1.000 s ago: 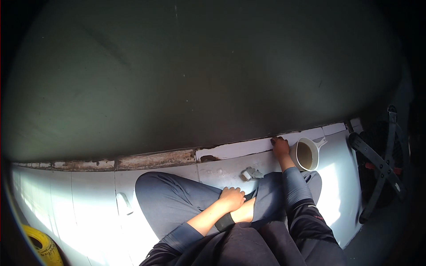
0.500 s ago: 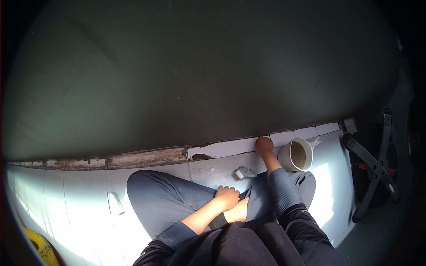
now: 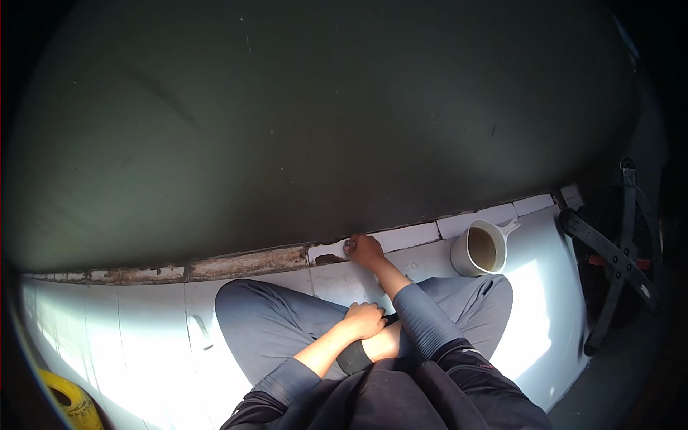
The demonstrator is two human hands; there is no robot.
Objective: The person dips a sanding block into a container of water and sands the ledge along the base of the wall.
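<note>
Left of the white jug (image 3: 460,255), the person's right hand (image 3: 366,252) is at the low tile strip (image 3: 405,237), its fingers bent and close together at a spot beside a dark brown patch (image 3: 331,258) in the white facing. A small greyish bit (image 3: 349,246) shows at the fingertips; whether the grip is clamped on it or merely pressed to the strip, I cannot tell. The tile strip itself passes just behind the jug, runs on beyond it to the right, and well to its left gives way to a rough, brown bare stretch (image 3: 247,264). Nearer the body than the jug, and to its left, the left hand (image 3: 366,320) lies across the crossed lower legs, fingers curled over; whether that grip is closed on anything I cannot tell. The jug stands upright, holding a murky brownish liquid (image 3: 481,248), its handle (image 3: 511,227) turned away to the right, near one grey-trousered knee (image 3: 494,294). Right of the jug, well apart, lies a dark object with crossed straps (image 3: 618,269) and a red piece. Far left of the jug are a slim pale piece (image 3: 200,333) on the white tiled surface (image 3: 154,337) and, farther still, a yellow object (image 3: 80,407) with a hole.
</note>
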